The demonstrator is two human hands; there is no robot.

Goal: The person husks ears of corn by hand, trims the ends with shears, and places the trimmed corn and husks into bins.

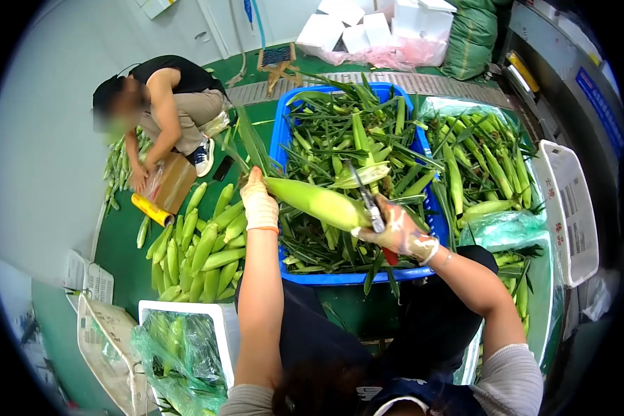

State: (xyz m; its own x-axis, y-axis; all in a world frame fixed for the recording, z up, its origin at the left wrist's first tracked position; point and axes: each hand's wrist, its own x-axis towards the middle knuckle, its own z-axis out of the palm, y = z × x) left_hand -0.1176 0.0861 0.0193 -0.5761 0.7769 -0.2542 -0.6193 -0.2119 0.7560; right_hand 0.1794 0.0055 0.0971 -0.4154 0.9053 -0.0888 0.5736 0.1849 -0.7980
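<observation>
My left hand, in a pale glove, is closed round the leafy end of a green corn ear. The ear lies nearly level above a blue basket heaped with husks and leaves. At the ear's other end my right hand, in a stained glove, is closed on metal shears with a red handle part showing below the palm. The blades point up and away, beside the ear's butt end.
A co-worker squats at the left by a cardboard box. Husked ears pile on the green floor. A foam box stands at lower left, more corn at right, beside a white crate.
</observation>
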